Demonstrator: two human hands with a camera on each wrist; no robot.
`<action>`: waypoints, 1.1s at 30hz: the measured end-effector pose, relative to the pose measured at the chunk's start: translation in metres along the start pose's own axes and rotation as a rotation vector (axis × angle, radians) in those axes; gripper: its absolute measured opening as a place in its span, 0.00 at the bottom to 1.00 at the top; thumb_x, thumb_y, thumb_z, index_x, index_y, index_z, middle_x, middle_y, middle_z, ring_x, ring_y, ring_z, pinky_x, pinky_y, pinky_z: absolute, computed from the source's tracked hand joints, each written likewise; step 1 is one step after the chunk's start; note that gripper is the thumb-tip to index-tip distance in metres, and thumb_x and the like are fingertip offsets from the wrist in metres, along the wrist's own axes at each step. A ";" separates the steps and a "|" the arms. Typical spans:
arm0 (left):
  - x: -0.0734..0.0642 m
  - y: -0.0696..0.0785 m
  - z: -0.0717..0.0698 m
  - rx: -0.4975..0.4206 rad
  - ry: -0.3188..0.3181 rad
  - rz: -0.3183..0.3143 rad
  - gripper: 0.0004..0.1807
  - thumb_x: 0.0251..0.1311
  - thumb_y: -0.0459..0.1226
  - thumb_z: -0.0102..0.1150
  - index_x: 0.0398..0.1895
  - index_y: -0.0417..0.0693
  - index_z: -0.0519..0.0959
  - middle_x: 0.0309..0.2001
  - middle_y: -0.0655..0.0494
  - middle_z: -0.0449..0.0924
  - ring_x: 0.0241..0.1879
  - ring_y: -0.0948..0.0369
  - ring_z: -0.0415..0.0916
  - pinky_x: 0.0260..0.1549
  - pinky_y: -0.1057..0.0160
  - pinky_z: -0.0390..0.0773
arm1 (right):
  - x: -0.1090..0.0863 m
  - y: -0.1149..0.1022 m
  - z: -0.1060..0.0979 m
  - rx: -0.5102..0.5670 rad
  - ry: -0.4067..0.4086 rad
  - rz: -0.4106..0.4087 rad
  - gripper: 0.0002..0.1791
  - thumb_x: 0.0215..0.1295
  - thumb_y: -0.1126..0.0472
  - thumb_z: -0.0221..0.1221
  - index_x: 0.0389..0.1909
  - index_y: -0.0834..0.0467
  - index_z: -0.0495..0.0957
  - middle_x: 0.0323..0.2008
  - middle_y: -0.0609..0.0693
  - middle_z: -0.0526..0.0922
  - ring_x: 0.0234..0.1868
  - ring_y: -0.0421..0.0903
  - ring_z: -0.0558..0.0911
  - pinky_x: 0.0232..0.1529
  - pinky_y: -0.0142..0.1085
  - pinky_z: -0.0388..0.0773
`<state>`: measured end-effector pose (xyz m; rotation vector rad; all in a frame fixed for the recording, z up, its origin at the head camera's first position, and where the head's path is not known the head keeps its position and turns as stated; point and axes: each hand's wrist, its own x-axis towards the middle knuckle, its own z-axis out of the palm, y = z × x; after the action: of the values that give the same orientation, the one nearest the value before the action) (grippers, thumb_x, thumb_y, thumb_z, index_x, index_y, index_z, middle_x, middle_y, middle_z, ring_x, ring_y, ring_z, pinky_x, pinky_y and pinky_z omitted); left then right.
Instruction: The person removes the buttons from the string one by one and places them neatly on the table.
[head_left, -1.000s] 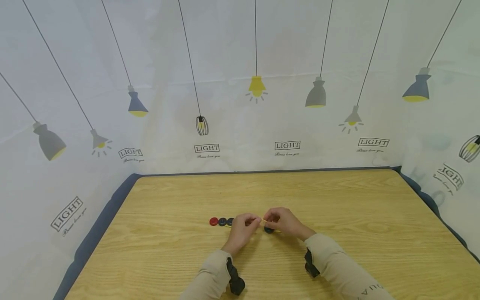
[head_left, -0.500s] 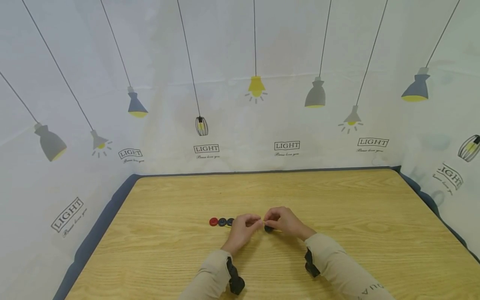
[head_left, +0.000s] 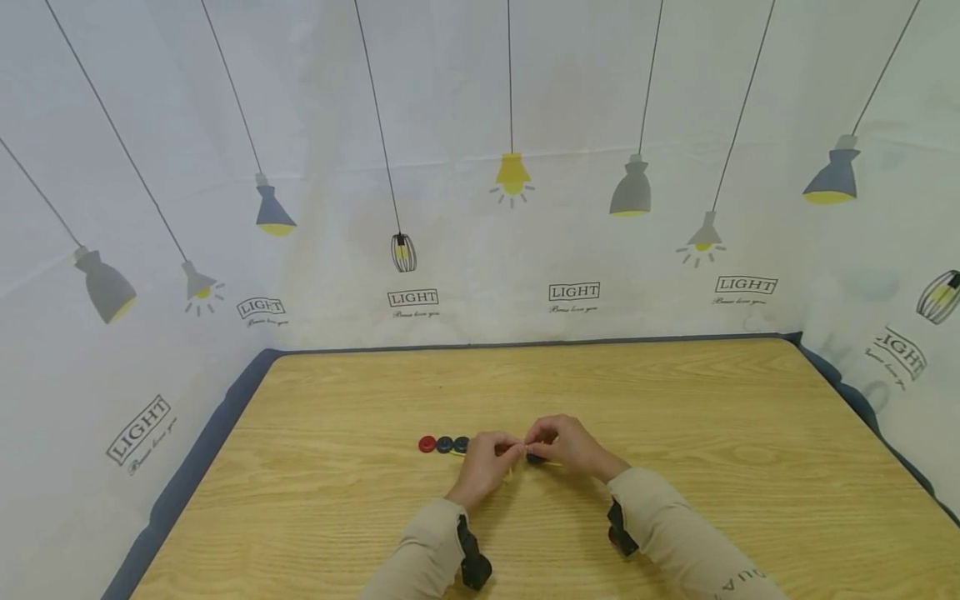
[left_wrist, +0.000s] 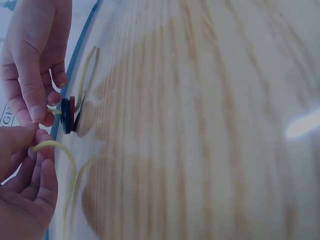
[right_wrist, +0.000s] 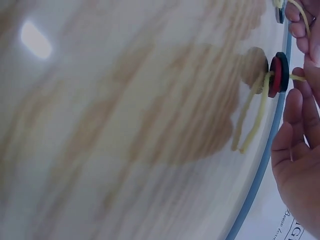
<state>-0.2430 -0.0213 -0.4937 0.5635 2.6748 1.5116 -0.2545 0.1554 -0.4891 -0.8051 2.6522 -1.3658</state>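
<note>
Just below the centre of the head view, we see the left hand (head_left: 483, 465) and the right hand (head_left: 570, 446) meet, each pinching a thin yellow cord (left_wrist: 73, 172). At upper right in the right wrist view, that cord threads a flat round dark disc (right_wrist: 285, 72) and a flat round red disc (right_wrist: 275, 84), face to face; we judge a slack pinch could let both slide off.

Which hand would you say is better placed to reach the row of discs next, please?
Probably the left hand: the red disc and two dark discs lie just left of it, while the right hand is farther across. Both seem to pinch the yellow cord.
</note>
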 end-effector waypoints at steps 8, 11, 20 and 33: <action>-0.001 0.000 0.003 -0.049 -0.002 -0.023 0.08 0.60 0.35 0.54 0.31 0.40 0.80 0.23 0.55 0.77 0.23 0.67 0.70 0.24 0.69 0.71 | -0.001 0.002 0.001 0.007 -0.027 0.013 0.06 0.52 0.67 0.63 0.33 0.61 0.79 0.31 0.50 0.80 0.29 0.41 0.76 0.30 0.30 0.73; -0.001 0.000 0.003 -0.069 -0.001 -0.042 0.08 0.61 0.35 0.53 0.31 0.40 0.80 0.23 0.55 0.77 0.23 0.67 0.70 0.23 0.70 0.71 | -0.002 0.004 0.000 -0.001 -0.054 0.014 0.10 0.51 0.66 0.64 0.35 0.63 0.79 0.34 0.52 0.80 0.31 0.44 0.77 0.32 0.32 0.74; 0.000 -0.001 0.006 -0.102 0.021 -0.059 0.08 0.60 0.34 0.53 0.31 0.38 0.79 0.25 0.54 0.78 0.25 0.66 0.73 0.22 0.71 0.72 | -0.001 0.006 0.001 -0.021 -0.104 0.043 0.15 0.50 0.65 0.65 0.40 0.64 0.78 0.35 0.52 0.79 0.34 0.44 0.75 0.35 0.34 0.73; 0.000 -0.002 0.008 -0.137 0.054 -0.046 0.08 0.59 0.33 0.54 0.31 0.35 0.79 0.26 0.49 0.80 0.27 0.61 0.76 0.23 0.71 0.73 | 0.004 0.002 0.002 -0.070 -0.122 0.079 0.15 0.46 0.68 0.66 0.38 0.65 0.78 0.29 0.49 0.75 0.30 0.43 0.70 0.30 0.31 0.68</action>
<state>-0.2422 -0.0151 -0.4992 0.4582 2.5760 1.7049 -0.2579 0.1528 -0.4911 -0.7562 2.6210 -1.1728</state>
